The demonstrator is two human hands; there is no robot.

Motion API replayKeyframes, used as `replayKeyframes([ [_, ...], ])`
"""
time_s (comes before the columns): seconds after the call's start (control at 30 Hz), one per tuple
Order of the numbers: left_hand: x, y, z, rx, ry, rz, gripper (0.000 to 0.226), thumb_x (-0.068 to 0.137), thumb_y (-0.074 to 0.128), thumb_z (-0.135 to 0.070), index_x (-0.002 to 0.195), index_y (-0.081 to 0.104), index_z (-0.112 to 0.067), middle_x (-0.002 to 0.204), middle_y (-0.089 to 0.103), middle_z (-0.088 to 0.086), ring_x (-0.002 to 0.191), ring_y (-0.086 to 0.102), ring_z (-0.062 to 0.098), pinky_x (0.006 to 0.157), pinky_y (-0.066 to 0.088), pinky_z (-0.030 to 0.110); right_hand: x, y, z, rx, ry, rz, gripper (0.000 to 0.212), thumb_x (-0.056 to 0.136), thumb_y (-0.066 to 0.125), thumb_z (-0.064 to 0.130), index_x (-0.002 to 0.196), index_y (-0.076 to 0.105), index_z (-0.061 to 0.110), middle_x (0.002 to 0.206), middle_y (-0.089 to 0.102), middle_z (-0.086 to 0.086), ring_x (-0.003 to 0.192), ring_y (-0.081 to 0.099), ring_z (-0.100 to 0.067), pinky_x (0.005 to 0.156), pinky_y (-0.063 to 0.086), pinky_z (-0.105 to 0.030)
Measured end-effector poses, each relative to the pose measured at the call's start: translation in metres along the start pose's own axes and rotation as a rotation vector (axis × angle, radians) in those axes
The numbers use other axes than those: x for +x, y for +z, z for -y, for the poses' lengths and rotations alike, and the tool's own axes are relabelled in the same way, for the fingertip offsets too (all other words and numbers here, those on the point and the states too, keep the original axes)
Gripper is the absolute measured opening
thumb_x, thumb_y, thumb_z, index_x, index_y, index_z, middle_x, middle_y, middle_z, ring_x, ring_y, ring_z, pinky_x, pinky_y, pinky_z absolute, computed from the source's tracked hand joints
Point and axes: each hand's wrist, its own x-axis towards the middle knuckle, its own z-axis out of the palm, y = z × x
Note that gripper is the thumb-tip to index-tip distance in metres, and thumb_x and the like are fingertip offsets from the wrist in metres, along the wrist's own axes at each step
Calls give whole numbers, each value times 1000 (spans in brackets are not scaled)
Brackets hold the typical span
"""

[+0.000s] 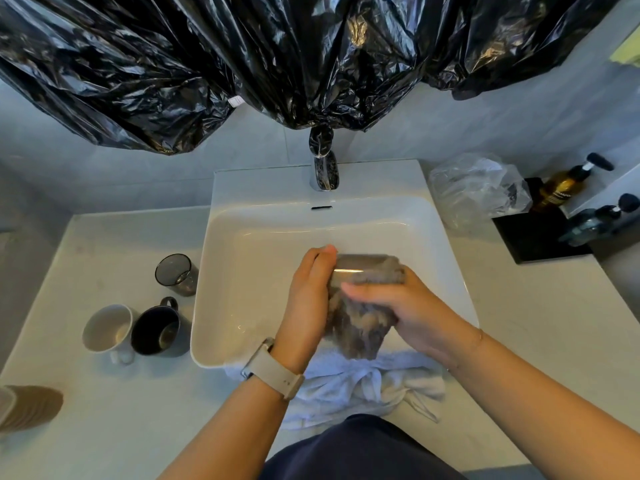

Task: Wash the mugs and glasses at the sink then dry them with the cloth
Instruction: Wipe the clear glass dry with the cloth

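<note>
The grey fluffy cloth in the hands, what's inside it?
A smoky clear glass peeks out at the top of the grey fluffy cloth; the cloth hides the rest.

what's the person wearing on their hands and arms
Both forearms are bare, with no sleeves showing. The left hand has a watch on the wrist with a wide beige strap. The right hand has only a thin bracelet at the wrist. No gloves and no rings that I can make out.
</note>
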Motion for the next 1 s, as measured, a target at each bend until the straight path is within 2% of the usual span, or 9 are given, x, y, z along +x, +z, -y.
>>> replayKeyframes([
  [0.1,-4,-1,13,292,301,-114,40,88,42,-62,91,58,-25,74,63,-5,67,59,9,66,49,34,7,-4,9,476,253,95,51,82,66,18,128,58,-2,122,62,-20,111,61,-31,100,50,-42],
  [0.17,-4,-4,16,302,336,-113,40,89,40,-61,92,57,-25,75,63,0,67,58,10,64,48,34,8,-4,9,443,218,117,41,84,65,15,121,64,-1,115,65,-18,103,65,-27,91,54,-38],
  [0.33,6,-6,0,-147,-133,29,46,95,45,-43,102,64,-1,86,65,18,81,63,28,67,52,36,-2,6,4,-471,-227,40,18,82,76,9,72,73,24,63,69,14,68,66,2,63,47,-9],
  [0.4,9,-11,-7,-187,-370,104,34,96,47,-42,98,61,-11,70,59,9,58,57,23,46,39,22,-3,4,2,-898,-387,50,18,85,73,20,68,69,18,62,68,9,68,65,-4,61,45,-12],
  [0.5,14,-14,-9,-145,-476,170,34,93,49,-45,99,58,-13,72,50,11,53,45,23,48,24,22,-6,-2,-3,-1139,-557,76,27,89,60,40,73,60,19,67,61,9,64,53,-8,61,43,-15],
  [0.67,7,0,0,-191,-203,4,49,98,42,-45,94,74,-9,91,71,19,80,63,36,66,50,38,-9,11,-3,-335,-237,-78,2,85,75,25,85,77,26,77,75,2,73,72,-9,66,56,-22],
  [0.73,4,2,12,-75,11,-92,50,95,42,-47,103,70,-7,99,73,11,95,67,32,85,54,46,-1,14,-5,1,-86,-203,18,84,74,29,99,77,20,95,77,-5,92,73,-18,76,57,-27],
  [0.8,0,0,18,147,205,-198,40,90,42,-55,95,64,-22,83,69,-11,80,65,11,72,52,30,5,16,-3,225,38,-283,39,79,74,38,108,74,12,106,75,-9,103,70,-22,86,54,-32],
  [1.0,2,-4,19,234,208,-156,32,92,41,-51,94,59,-25,79,68,-11,75,65,9,65,49,26,8,30,-19,263,-109,-517,17,85,70,39,87,77,24,89,77,0,88,73,-13,68,55,-21],
])
